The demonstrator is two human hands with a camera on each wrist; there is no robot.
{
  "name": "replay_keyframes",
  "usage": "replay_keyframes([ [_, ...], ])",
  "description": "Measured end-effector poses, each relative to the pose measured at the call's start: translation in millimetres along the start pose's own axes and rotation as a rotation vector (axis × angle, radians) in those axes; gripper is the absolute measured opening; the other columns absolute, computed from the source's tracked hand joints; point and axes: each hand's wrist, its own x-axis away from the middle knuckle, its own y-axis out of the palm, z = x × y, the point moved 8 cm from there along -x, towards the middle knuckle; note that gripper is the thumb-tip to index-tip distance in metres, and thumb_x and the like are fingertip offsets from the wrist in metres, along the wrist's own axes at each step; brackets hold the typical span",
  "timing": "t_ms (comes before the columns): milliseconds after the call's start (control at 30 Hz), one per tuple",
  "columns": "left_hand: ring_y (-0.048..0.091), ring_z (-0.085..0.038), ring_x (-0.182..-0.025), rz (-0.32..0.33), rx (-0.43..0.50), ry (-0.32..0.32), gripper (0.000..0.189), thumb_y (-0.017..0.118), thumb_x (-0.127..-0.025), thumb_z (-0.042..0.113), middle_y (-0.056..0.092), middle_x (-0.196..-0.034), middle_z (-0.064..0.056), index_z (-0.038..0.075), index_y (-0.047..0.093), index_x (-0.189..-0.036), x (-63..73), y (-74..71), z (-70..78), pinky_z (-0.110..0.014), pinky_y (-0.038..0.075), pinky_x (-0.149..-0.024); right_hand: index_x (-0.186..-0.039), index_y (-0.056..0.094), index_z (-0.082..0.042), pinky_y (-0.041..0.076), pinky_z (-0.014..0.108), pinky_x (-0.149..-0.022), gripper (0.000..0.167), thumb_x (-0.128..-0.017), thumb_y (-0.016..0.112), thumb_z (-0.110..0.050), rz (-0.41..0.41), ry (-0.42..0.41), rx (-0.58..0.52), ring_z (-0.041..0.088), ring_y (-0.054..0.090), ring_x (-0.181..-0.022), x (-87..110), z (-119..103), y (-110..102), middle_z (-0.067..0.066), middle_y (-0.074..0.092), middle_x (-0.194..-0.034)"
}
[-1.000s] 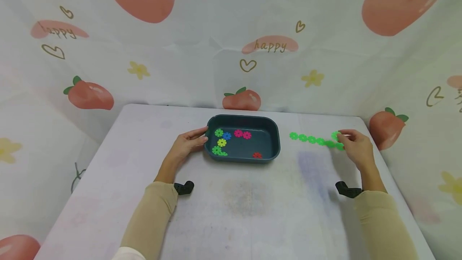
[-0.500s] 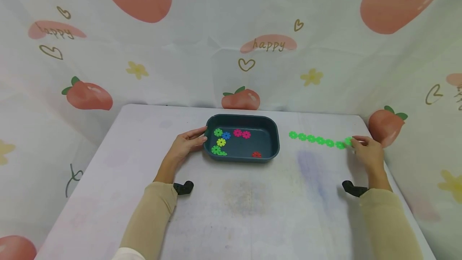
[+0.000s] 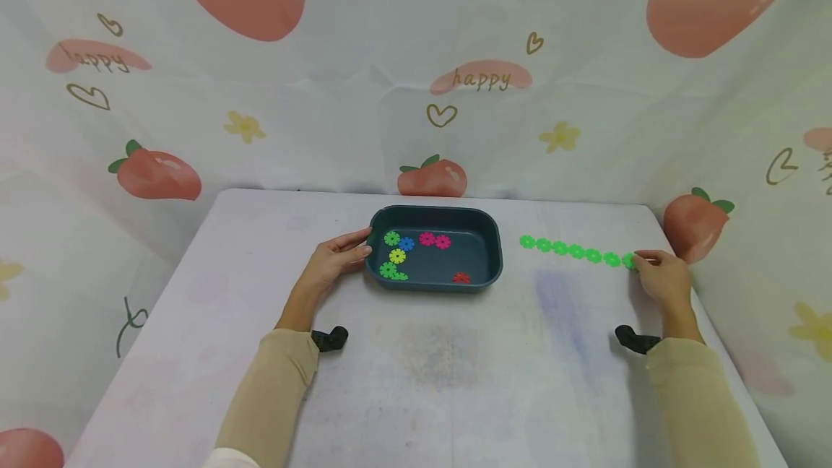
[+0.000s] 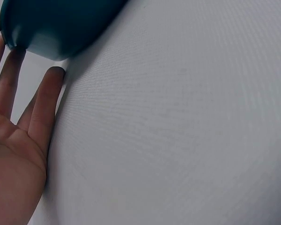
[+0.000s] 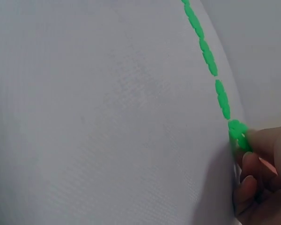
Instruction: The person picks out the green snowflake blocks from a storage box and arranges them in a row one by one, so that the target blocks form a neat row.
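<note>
A dark blue-green tray (image 3: 473,255) stands at the back middle of the table. My left hand (image 3: 329,266) touches its left end with mostly straight fingers; in the left wrist view the fingertips (image 4: 57,72) reach the outer wall of the tray (image 4: 51,28). On the right, a slanting row of green notched plastic discs (image 3: 560,248) lies flat. At the row's right end, my right hand (image 3: 668,286) pinches one more green disc (image 5: 240,133) between thumb and fingers, partly covering it. That disc looks tilted beside the last one in the row.
Inside the tray lie green discs (image 3: 388,270), a blue disc (image 3: 406,244), a yellow disc (image 3: 397,256), two pink discs (image 3: 427,239) and a red disc (image 3: 461,278). A printed cloth backdrop (image 3: 351,92) hangs behind the table (image 3: 442,396).
The right hand moved right and lowered its green disc from above the row to the row's right end. The left hand stays at the tray.
</note>
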Motion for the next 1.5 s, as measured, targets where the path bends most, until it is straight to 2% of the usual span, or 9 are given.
replay_keyframes([
  [200,0.069,0.001,-0.107,-0.005,-0.005,-0.001,0.058,0.078,-0.092,0.021,0.056,-0.152,-0.008,0.011,0.058,-0.145,-0.2,0.0,-0.8,-0.019,0.057,-0.09,-0.133,0.061,0.006,0.042,0.035,-0.077,0.046,-0.105,0.048,-0.029,-0.002,-0.033,0.027,0.045,0.055,-0.119,2.0,-5,0,0.032,0.062,-0.13],
  [433,0.07,0.002,-0.106,-0.002,-0.008,0.005,0.056,0.077,-0.093,0.019,0.056,-0.151,-0.008,0.01,0.058,-0.144,-0.2,0.4,-0.5,-0.019,0.057,-0.09,-0.136,0.058,0.006,0.042,0.037,-0.079,0.05,-0.106,0.045,-0.031,-0.036,-0.035,0.034,0.044,0.054,-0.117,3.3,-7,3,0.031,0.059,-0.133],
  [533,0.07,0.002,-0.106,-0.003,-0.018,0.007,0.056,0.077,-0.092,0.02,0.056,-0.152,-0.008,0.011,0.058,-0.145,0.3,0.7,-0.5,-0.019,0.057,-0.09,-0.136,0.056,0.008,0.046,0.044,-0.081,0.051,-0.106,0.043,-0.031,-0.032,-0.099,0.064,0.044,0.054,-0.112,6.5,-17,1,0.033,0.058,-0.129],
  [667,0.068,0.002,-0.109,-0.007,-0.029,0.009,0.058,0.077,-0.092,0.021,0.055,-0.153,-0.007,0.011,0.058,-0.146,0.8,-0.3,-1.8,-0.02,0.057,-0.091,-0.135,0.054,0.01,0.045,0.061,-0.091,0.053,-0.107,0.043,-0.033,-0.034,-0.249,0.147,0.05,0.05,-0.113,11.6,-40,2,0.036,0.055,-0.126],
  [767,0.067,0.002,-0.111,-0.013,-0.031,0.013,0.059,0.078,-0.092,0.023,0.054,-0.154,-0.006,0.012,0.057,-0.146,0.5,-0.9,-2.5,-0.022,0.057,-0.093,-0.14,0.049,0.009,0.039,0.07,-0.1,0.059,-0.108,0.041,-0.04,-0.072,-0.315,0.188,0.058,0.044,-0.122,15.5,-56,7,0.04,0.047,-0.133],
  [967,0.067,0.001,-0.113,-0.02,-0.034,0.01,0.06,0.079,-0.091,0.026,0.054,-0.155,-0.005,0.014,0.057,-0.146,0.4,-0.8,-2.9,-0.025,0.056,-0.098,-0.157,0.026,0.003,0.025,0.081,-0.106,0.085,-0.105,0.032,-0.063,-0.184,-0.335,0.277,0.068,0.021,-0.137,25.2,-80,22,0.043,0.021,-0.155],
  [1133,0.067,0.001,-0.112,-0.015,-0.024,0.007,0.06,0.079,-0.091,0.025,0.054,-0.154,-0.005,0.013,0.057,-0.146,1.6,-0.2,-1.5,-0.025,0.056,-0.097,-0.16,0.019,0.0,0.018,0.083,-0.108,0.087,-0.104,0.029,-0.067,-0.174,-0.425,0.394,0.064,0.015,-0.144,37.5,-99,31,0.038,0.018,-0.16],
  [1300,0.068,0.001,-0.11,-0.016,-0.022,0.006,0.059,0.078,-0.092,0.023,0.054,-0.154,-0.006,0.012,0.057,-0.146,2.8,0.4,-0.4,-0.023,0.057,-0.095,-0.163,0.012,-0.006,0.005,0.085,-0.11,0.088,-0.103,0.026,-0.069,-0.179,-0.461,0.427,0.064,0.004,-0.148,47.6,-111,40,0.036,0.007,-0.164],
  [1500,0.068,0.001,-0.11,-0.019,-0.032,0.015,0.06,0.078,-0.092,0.025,0.053,-0.155,-0.007,0.012,0.056,-0.147,3.7,0.8,1.5,-0.023,0.057,-0.095,-0.164,0.008,-0.01,-0.001,0.084,-0.111,0.09,-0.102,0.026,-0.072,-0.181,-0.502,0.452,0.061,-0.001,-0.151,57.7,-128,48,0.034,-0.001,-0.167],
])
